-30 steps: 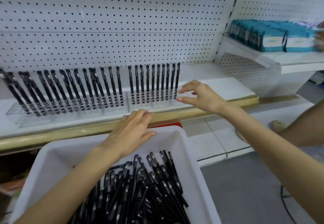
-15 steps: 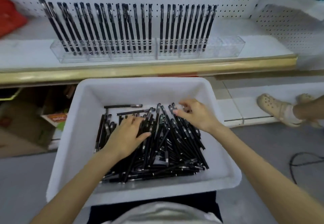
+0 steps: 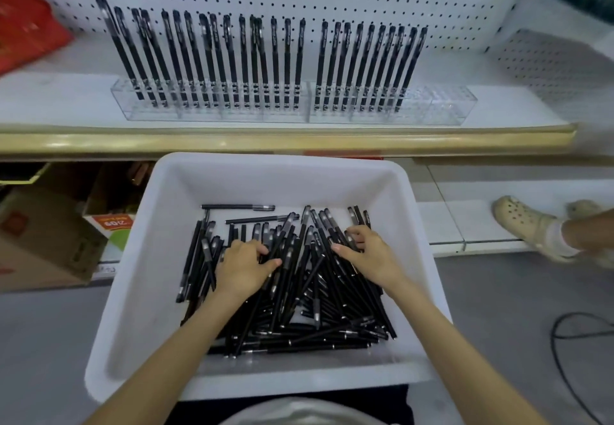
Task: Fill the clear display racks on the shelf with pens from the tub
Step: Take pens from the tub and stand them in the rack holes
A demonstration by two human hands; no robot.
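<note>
Fingers curled tighter: left hand (image 3: 244, 270) and right hand (image 3: 370, 255) each clutch pens (image 3: 299, 295) in tub (image 3: 272, 160); crossed pile could snag, spilling extras.

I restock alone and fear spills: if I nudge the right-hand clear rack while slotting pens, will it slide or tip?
Probably slides rather than tips: the right-hand rack is long and low, flat on the smooth shelf. It looks like thin clear plastic, so likely light. The pens standing in it are tall and lean, so a bump may rattle them.
</note>
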